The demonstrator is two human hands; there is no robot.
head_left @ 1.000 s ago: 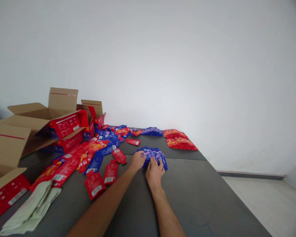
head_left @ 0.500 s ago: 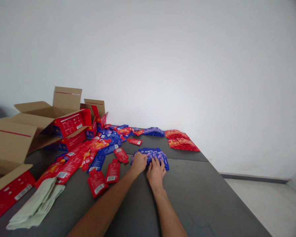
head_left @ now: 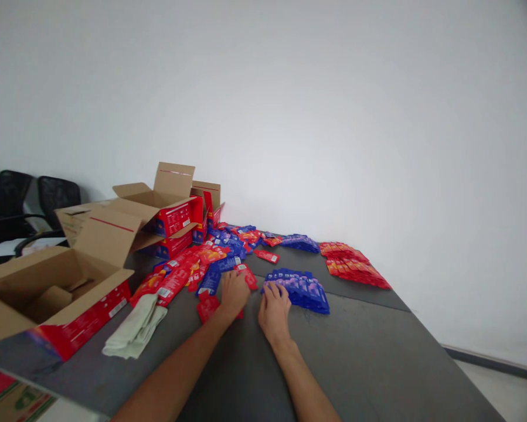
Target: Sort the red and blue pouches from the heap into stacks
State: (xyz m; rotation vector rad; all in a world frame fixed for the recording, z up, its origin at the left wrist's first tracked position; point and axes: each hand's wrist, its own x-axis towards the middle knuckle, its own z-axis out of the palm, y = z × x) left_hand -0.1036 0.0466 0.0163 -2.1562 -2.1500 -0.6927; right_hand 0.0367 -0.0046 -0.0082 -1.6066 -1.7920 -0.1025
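Observation:
My left hand [head_left: 235, 293] is over the loose red pouches, its fingers bent and their tips hidden from me. A red pouch [head_left: 248, 279] lies right at those fingers, and another red pouch [head_left: 207, 307] shows beside the wrist. My right hand [head_left: 274, 310] rests with fingers somewhat apart against the left end of an overlapping row of blue pouches [head_left: 305, 290]. Whether it grips any of them, I cannot see; it looks laid on them. Left of my left hand is a blue pouch [head_left: 209, 281] lying flat.
On the dark table [head_left: 355, 346], a mixed heap of pouches [head_left: 228, 240] spreads at the back left. Neat red rows [head_left: 355, 266] and a blue row [head_left: 301, 242] lie farther back. Open cartons [head_left: 91, 305] and a folded pale cloth [head_left: 135, 328] sit left. Chairs [head_left: 58, 196] stand beyond.
My view has swung left. My left hand has come away from the blue row, moving left to the red pouches. The right hand is now at the row's left end.

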